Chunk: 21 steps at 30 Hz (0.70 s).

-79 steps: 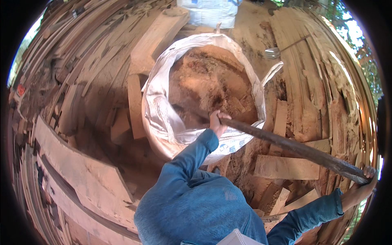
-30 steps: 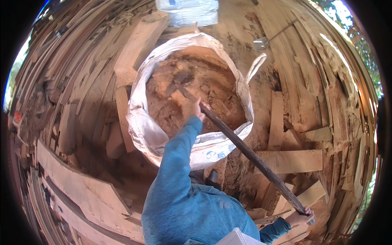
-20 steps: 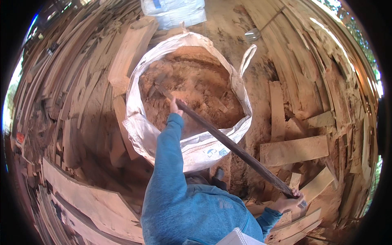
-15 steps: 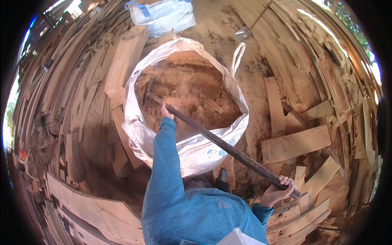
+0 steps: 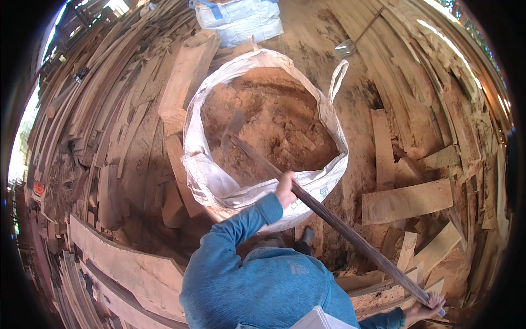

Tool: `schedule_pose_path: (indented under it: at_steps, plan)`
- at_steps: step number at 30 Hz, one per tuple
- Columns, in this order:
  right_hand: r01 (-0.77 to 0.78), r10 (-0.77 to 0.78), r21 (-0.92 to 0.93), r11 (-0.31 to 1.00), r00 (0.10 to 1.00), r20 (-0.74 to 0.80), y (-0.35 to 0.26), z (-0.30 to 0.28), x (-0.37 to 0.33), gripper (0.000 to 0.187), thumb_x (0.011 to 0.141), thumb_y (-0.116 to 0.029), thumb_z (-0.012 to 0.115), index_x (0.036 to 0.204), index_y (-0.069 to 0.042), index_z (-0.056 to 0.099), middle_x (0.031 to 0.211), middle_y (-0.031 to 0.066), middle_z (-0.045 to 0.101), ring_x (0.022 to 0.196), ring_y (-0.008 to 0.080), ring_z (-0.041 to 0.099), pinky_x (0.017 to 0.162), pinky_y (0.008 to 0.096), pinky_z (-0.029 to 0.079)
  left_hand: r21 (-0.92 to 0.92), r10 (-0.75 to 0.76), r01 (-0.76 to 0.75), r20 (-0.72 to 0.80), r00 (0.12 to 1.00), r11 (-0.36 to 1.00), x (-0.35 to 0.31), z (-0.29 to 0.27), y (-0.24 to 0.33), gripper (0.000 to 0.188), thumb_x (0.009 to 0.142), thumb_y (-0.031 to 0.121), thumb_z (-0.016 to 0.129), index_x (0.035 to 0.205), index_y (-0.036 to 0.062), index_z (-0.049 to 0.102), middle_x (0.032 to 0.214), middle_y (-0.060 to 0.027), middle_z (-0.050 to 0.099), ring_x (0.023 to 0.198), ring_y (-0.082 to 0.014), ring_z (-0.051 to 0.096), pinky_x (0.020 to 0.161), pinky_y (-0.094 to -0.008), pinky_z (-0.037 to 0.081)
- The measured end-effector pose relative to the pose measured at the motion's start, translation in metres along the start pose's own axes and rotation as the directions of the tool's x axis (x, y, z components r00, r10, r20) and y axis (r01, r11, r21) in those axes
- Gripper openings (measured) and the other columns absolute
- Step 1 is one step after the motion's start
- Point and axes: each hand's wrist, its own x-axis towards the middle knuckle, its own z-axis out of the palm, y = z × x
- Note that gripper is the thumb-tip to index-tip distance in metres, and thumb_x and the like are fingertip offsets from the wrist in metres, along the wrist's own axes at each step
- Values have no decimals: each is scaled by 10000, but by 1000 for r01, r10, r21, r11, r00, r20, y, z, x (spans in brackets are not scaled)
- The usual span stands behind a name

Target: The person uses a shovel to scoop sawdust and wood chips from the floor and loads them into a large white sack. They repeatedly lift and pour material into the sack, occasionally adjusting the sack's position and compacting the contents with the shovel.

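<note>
A long-handled hoe (image 5: 350, 234) slants from inside a large white woven bulk bag (image 5: 195, 131) down to the lower right. Its flat greyish blade (image 5: 235, 123) stands crosswise at the handle's far end, against the loose reddish-brown sawdust (image 5: 274, 118) in the bag. My left hand (image 5: 285, 190) is closed round the wooden handle just over the bag's near rim. Near the handle's butt end, my right hand (image 5: 431, 308) grips it, low at the right. Both my arms are in blue sleeves.
Long boards (image 5: 98, 123) lie in heaps on the left, more (image 5: 433, 109) on the right. Short planks (image 5: 408, 202) lie right of the bag. A stack of folded white bags (image 5: 241, 24) and a shovel (image 5: 345, 48) are beyond it. A thick beam (image 5: 183, 82) touches its left side.
Both hands have moved right and nearer to me. The hoe has been drawn back with them, its blade shifting toward the near right within the bag. The whole view has shifted slightly.
</note>
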Motion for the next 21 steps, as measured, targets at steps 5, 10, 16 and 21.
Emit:
schedule_pose_path:
  at_steps: [5,10,16,21]
  plan:
    - [242,-262,-235,941,963,-60,-102,-6,-11,172,827,-226,576,900,-77,623,631,30,565,540,162,550,516,297,462,65,-338,336,10,941,940,-65,30,-76,176,790,147,634,699,117,486,650,-20,483,606,-154,498,590,-343,451]
    - [458,-669,-853,249,719,191,-89,-56,-27,195,821,-196,589,970,-73,615,617,28,529,531,160,527,524,301,464,181,-350,340,24,937,923,-3,37,-90,171,774,139,638,676,93,505,633,-48,513,590,-210,525,622,-397,471]
    - [50,-326,-495,867,809,-489,104,-40,-99,301,875,-212,493,625,-138,341,590,-17,353,537,122,372,581,258,359,285,-159,132,75,984,949,159,-2,46,148,827,165,611,757,82,508,691,-79,512,658,-268,530,656,-456,479]
    - [-104,20,-170,980,899,-438,217,-6,-143,218,894,-163,486,707,-134,377,640,-5,348,637,132,403,720,302,411,301,159,-136,-56,986,944,235,-24,159,191,890,252,566,896,62,547,892,-103,617,741,-264,581,691,-412,500]
